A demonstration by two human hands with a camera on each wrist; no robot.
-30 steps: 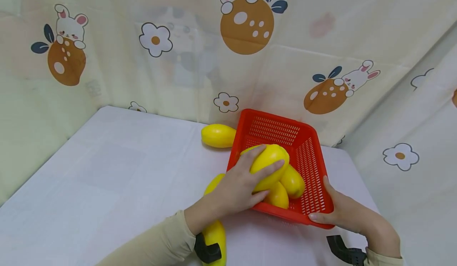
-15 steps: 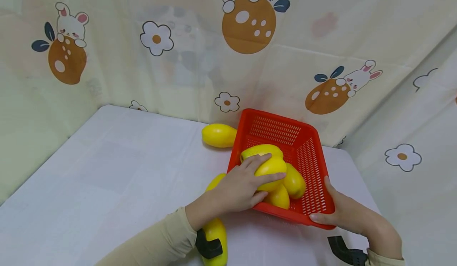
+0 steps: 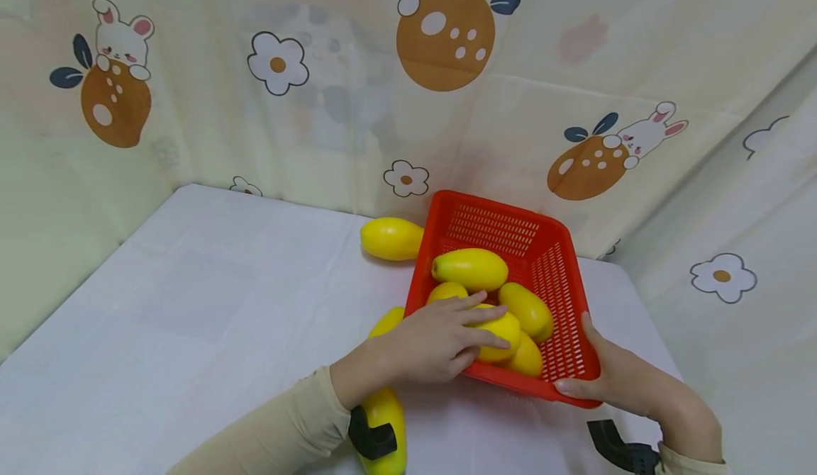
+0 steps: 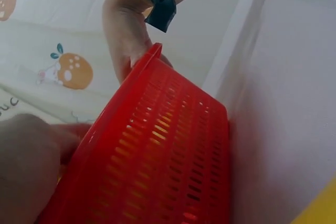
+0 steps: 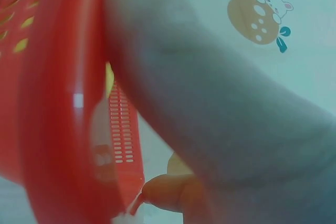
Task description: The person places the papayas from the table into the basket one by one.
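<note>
In the head view a red plastic basket (image 3: 498, 209) stands tilted, with several yellow mangoes (image 3: 471, 269) inside it. My left hand (image 3: 434, 340) reaches over the basket's left rim. Its fingers are spread and rest over a mango (image 3: 504, 327) near the front of the pile. My right hand (image 3: 628, 376) grips the basket's front right corner, thumb on the near rim. In the left wrist view the perforated basket wall (image 4: 173, 129) fills the middle. The right wrist view shows the basket rim (image 5: 58, 103) close up beside my right thumb and fingers.
One mango (image 3: 391, 239) lies outside, left of the basket at the back. Another mango (image 3: 386, 432) lies under my left forearm, partly hidden by it and the black wrist mount (image 3: 372, 438). A white cloth covers the table (image 3: 210, 319); a printed curtain (image 3: 345, 127) hangs behind.
My left hand has lowered a mango onto the pile and loosened its fingers. The mangoes in the basket have shifted apart, one now fully visible at the back. My right hand keeps its hold.
</note>
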